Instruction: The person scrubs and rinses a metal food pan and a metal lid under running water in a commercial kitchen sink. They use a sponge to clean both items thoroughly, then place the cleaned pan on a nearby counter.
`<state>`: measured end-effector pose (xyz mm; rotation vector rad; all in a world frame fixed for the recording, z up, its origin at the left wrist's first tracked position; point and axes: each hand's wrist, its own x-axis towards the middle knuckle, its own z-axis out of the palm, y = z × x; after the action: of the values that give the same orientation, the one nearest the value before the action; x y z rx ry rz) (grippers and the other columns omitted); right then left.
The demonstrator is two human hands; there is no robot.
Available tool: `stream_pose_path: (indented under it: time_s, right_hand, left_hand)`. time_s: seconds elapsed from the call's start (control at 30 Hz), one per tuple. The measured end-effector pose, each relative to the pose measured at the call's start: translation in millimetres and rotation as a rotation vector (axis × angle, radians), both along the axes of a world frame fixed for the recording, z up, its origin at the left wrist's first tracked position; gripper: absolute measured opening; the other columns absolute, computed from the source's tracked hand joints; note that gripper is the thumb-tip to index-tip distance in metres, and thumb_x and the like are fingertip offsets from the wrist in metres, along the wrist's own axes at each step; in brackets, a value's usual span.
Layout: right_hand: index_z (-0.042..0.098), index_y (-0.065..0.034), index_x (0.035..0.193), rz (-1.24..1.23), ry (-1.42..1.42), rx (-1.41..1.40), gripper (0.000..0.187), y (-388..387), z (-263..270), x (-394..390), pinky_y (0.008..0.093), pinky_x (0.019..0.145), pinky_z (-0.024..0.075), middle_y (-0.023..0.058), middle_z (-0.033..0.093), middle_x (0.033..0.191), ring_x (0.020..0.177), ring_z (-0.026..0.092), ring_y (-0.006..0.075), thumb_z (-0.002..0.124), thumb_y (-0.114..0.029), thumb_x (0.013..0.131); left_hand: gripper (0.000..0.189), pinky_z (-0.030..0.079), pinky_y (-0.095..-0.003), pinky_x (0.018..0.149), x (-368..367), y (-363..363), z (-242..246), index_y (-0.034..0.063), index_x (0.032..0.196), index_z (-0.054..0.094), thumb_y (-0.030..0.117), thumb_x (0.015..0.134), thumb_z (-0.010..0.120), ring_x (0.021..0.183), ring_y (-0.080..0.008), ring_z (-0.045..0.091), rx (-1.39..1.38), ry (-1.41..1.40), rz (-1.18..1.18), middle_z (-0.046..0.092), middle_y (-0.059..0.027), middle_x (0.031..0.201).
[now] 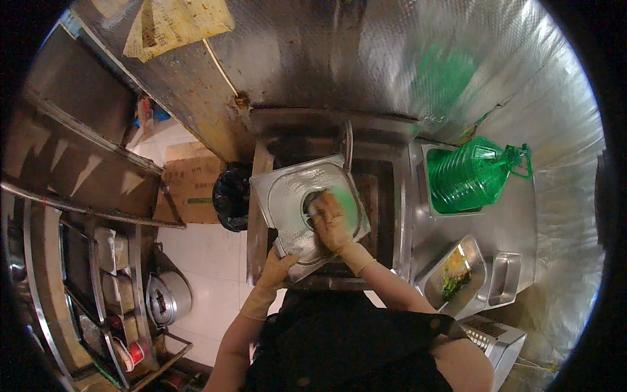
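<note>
A square stainless steel pan lid [289,191], with a round recess in its middle, is tilted over a stainless steel sink [402,220]. My left hand [275,268], in a pale rubber glove, grips the lid's near left edge. On the recess lies my right hand [333,218], gloved too and blurred by motion. Its fingers are bent, and whether they hold a scrubber is hidden. The curved faucet [348,144] comes down beside the lid's far right corner. A green tint shows on the metal right of my right hand.
To the right, a green plastic jug [465,176] lies across a metal tray. Nearer are a metal pan [472,281] with leafy scraps and a small metal pan [505,279]. A black bin bag [231,196], cardboard box [188,181], metal pot [169,299] and shelving [93,206] are on the left.
</note>
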<state>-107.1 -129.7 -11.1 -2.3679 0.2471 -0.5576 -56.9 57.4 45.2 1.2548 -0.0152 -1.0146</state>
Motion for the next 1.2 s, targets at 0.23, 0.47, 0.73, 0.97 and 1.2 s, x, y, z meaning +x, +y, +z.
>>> stream_pose_path:
  time_s: [0.23, 0.47, 0.73, 0.97, 1.2]
  right_hand:
    - [0.047, 0.0023, 0.121, -0.214, 0.146, -0.025, 0.041, 18.2, -13.4, -12.3, 0.0498, 0.103, 0.0271, 0.0308, 0.033, 0.135, 0.123, 0.033, 0.0473, 0.053, -0.016, 0.085]
    - [0.043, 0.0022, 0.124, -0.104, 0.141, -0.137, 0.044, -3.7, -31.0, -14.2, 0.0486, 0.104, 0.0264, 0.0305, 0.029, 0.137, 0.126, 0.030, 0.0442, 0.051, -0.022, 0.088]
    - [0.041, 0.0036, 0.125, -0.221, -0.054, -0.058, 0.044, 0.1, -27.3, 81.1, 0.0460, 0.101, 0.0304, 0.0314, 0.038, 0.128, 0.116, 0.037, 0.0475, 0.053, -0.013, 0.086]
    - [0.045, -0.0055, 0.124, 0.311, -0.200, 0.164, 0.043, 42.7, 40.4, 50.5, 0.0422, 0.105, 0.0283, 0.0224, 0.043, 0.129, 0.122, 0.037, 0.0422, 0.054, -0.008, 0.083]
    - [0.042, -0.0045, 0.127, -0.210, -0.050, 0.476, 0.042, -46.5, -47.9, 42.0, 0.0407, 0.099, 0.0362, 0.0189, 0.045, 0.128, 0.120, 0.042, 0.0363, 0.052, -0.010, 0.086]
  left_hand:
    - [0.048, 0.050, -0.0339, 0.079, -4.0, -5.4, -3.6, 0.0012, 0.123, 0.045, -0.001, 0.076, 0.056, 0.092, -0.0195, 0.059, 0.012, 0.007, 0.065, 0.057, -0.0083, 0.108]
    - [0.051, 0.052, -0.0315, 0.076, 0.3, 5.1, 8.0, 0.0018, 0.122, 0.045, 0.002, 0.074, 0.061, 0.092, -0.0193, 0.060, 0.001, -0.059, 0.065, 0.058, -0.0095, 0.107]
    - [0.054, 0.046, -0.0260, 0.078, 0.9, 5.2, -13.1, 0.0006, 0.123, 0.046, 0.009, 0.073, 0.063, 0.089, -0.0128, 0.055, 0.187, -0.187, -0.210, 0.057, -0.0045, 0.105]
    - [0.059, 0.039, -0.0285, 0.093, 14.9, 0.6, 17.4, -0.0012, 0.130, 0.039, 0.003, 0.074, 0.058, 0.108, -0.0182, 0.051, 0.119, -0.326, -0.122, 0.053, -0.0111, 0.119]
    - [0.056, 0.043, -0.0276, 0.088, -2.6, -2.7, 31.0, -0.0036, 0.126, 0.043, 0.007, 0.074, 0.060, 0.099, -0.0164, 0.055, 0.224, -0.278, -0.209, 0.057, -0.0090, 0.112]
